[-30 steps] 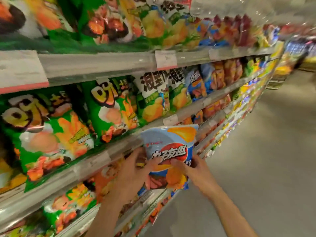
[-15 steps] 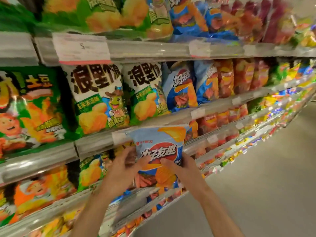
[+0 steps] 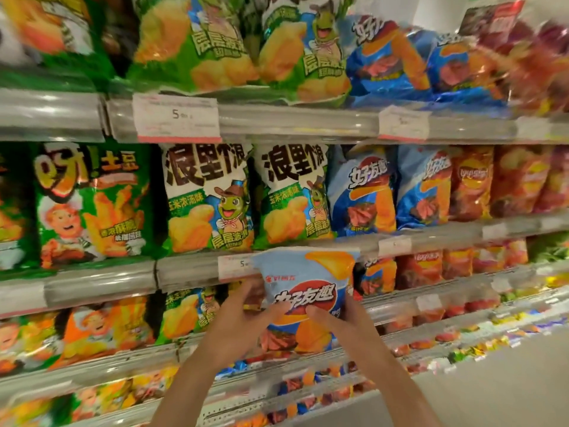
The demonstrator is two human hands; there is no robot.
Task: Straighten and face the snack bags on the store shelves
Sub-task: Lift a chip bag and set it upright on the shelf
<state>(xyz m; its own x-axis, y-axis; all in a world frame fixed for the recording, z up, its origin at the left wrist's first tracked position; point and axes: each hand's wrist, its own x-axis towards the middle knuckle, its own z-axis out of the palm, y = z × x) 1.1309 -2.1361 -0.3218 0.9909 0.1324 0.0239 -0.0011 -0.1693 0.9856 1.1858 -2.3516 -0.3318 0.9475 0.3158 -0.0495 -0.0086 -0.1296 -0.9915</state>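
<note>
Two bare forearms rise from the bottom edge, each ending in a bare hand: the left hand and, just beside it, the right hand. No sleeve covers either forearm below the hands. The fingers are slim, the thumbs long, with short nails. Motion blur softens finer detail.

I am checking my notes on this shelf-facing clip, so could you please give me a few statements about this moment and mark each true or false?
1. Both hands hold the light blue chip bag. True.
2. The bag's printed front faces the camera. True.
3. The left hand rests on a price tag. False: it grips the bag's left edge.
4. The shelf above the held bag carries only red bags. False: green bags, blue bags and red bags stand there.
5. The right hand grips the bag's right side. True.
</note>
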